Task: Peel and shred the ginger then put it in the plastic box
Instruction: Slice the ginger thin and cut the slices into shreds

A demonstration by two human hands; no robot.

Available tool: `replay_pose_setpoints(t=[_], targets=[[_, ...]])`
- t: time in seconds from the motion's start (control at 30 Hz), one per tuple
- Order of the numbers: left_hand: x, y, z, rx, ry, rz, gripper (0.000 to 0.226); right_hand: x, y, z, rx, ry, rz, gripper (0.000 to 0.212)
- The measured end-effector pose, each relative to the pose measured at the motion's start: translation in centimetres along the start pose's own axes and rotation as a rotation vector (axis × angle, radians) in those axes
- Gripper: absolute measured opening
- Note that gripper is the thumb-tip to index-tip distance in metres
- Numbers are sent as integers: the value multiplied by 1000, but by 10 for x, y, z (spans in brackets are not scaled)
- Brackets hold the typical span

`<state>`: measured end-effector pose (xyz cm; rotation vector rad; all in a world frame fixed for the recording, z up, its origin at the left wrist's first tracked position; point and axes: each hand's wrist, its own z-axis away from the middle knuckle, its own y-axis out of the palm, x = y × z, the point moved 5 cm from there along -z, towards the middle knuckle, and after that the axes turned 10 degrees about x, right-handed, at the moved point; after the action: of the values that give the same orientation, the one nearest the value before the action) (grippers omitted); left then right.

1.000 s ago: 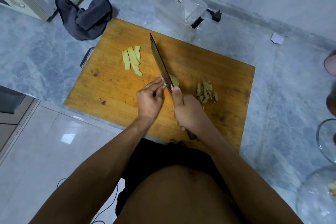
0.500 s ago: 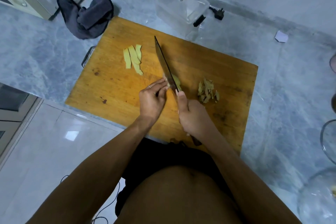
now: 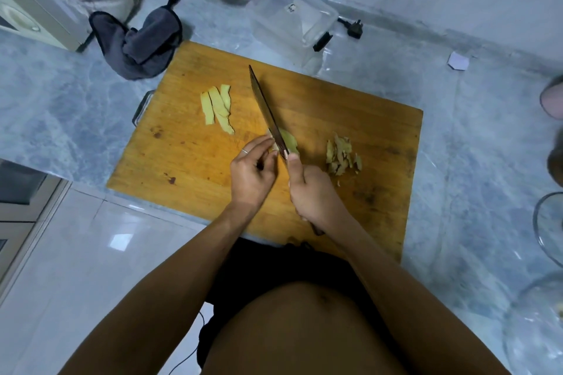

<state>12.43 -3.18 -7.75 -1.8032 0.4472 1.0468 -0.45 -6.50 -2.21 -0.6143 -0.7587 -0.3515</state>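
A wooden cutting board (image 3: 335,119) lies on the grey marble counter (image 3: 61,119). The right hand (image 3: 313,192) is wrapped around the handle of a long knife (image 3: 266,109), forefinger stretched along the top of the blade, whose edge is down on a piece of ginger (image 3: 288,141) near the middle of the board. The left hand (image 3: 251,170) has its fingers curled, the tips pinching that same piece just left of the blade. Three peeled yellow slices (image 3: 217,106) lie side by side further left on the board, and a little heap of brownish peelings (image 3: 342,155) sits to the right of the knife. The clear plastic box (image 3: 294,20) stands on the counter beyond the board's far edge, with a dark cloth (image 3: 143,42) off to its left.
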Motion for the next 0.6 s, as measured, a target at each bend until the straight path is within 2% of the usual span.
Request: replay_pose_setpoints(t=[0.13,0.33,0.6], targets=[[1,1,1,-10,-10,24,24,0,0,3,0,-5,-21,62],[2,3,2,-2,-16,40,20,-8,-8,5,19,50,-71,67],[5,3,2,19,-55,70,24,0,-13,23,14,-22,6,66]])
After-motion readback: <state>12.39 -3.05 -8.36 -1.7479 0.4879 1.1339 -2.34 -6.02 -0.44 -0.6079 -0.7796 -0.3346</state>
